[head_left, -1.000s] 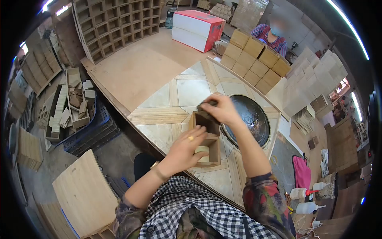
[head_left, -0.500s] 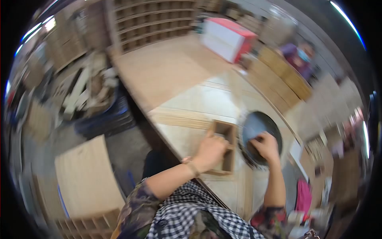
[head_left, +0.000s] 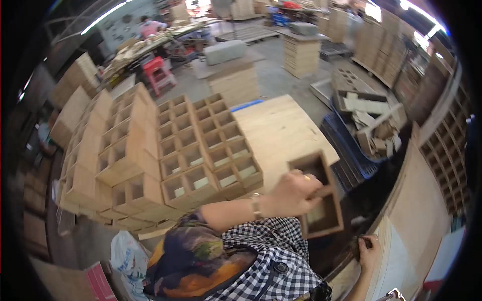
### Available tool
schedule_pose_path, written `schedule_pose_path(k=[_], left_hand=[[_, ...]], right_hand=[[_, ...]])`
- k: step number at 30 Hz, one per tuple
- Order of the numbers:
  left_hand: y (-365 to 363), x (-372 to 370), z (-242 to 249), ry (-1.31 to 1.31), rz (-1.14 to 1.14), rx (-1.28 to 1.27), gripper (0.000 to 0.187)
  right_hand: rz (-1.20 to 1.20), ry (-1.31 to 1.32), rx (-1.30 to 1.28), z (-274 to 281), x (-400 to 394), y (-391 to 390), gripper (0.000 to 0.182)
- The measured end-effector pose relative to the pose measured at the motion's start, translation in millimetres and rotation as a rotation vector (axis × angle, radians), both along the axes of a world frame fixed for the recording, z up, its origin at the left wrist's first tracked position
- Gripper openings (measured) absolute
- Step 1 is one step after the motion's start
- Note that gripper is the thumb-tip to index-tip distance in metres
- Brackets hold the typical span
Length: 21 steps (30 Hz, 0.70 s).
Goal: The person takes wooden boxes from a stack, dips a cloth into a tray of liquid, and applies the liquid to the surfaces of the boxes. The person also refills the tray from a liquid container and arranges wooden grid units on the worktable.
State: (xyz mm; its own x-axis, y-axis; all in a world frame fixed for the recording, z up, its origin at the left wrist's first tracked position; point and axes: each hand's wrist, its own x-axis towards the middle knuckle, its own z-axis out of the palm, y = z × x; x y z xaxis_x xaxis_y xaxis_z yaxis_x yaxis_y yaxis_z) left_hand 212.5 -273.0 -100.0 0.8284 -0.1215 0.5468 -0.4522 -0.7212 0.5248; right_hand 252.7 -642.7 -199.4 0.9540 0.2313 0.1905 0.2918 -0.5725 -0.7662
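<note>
My left hand (head_left: 293,193) is closed on the middle divider of a two-compartment wooden box (head_left: 337,213), which hangs in the air beside the worktable. The box's open side faces me, and a pale surface shows through its lower compartment. At the worktable's edge, my right hand (head_left: 369,253) has its fingers curled around a small dark thing whose kind I cannot make out. Stacked wooden divider boxes (head_left: 188,160) stand to the left of my left hand, their compartments facing up.
A plywood sheet (head_left: 281,130) lies beyond the box. Wood scraps (head_left: 371,108) fill a blue crate (head_left: 369,168) at right. The worktable (head_left: 416,200) runs along the right, near a tall compartment rack (head_left: 444,155). A white plastic bag (head_left: 128,258) sits lower left. Far back is a person (head_left: 150,27).
My view has swung left, from the worktable toward the stacked boxes. My left hand has carried the wooden box off the table. My right hand has left the dark round pan.
</note>
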Motion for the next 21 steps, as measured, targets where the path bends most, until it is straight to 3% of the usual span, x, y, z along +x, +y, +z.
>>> schedule_pose_path(k=[2,3,6,8,10,17,21], left_hand=[[54,-23,0,-0.132,0.181,-0.025,0.021],[67,-38,16,-0.073,0.315,-0.021,0.023],[104,-67,46,-0.051,0.611,-0.015,0.025],[124,-82,63,0.103,0.739,-0.258,0.025],[149,-98,70,0.15,0.877,-0.331,0.026],[192,-155,87,0.283,1.224,-0.204,0.023],[218,-212,93,0.244,1.287,-0.38,0.016]], right_hand=[[-0.058,0.012,0.03,-36,16,-8,0.011],[-0.092,0.023,0.045,-42,25,-11,0.011],[-0.049,0.064,-0.293,-12,19,13,0.01],[-0.07,0.016,-0.456,-9,19,17,0.014],[-0.08,0.015,-0.592,-4,16,27,0.015],[-0.084,0.019,-0.882,-13,19,39,0.015],[-0.045,0.083,-0.995,-29,30,32,0.016]])
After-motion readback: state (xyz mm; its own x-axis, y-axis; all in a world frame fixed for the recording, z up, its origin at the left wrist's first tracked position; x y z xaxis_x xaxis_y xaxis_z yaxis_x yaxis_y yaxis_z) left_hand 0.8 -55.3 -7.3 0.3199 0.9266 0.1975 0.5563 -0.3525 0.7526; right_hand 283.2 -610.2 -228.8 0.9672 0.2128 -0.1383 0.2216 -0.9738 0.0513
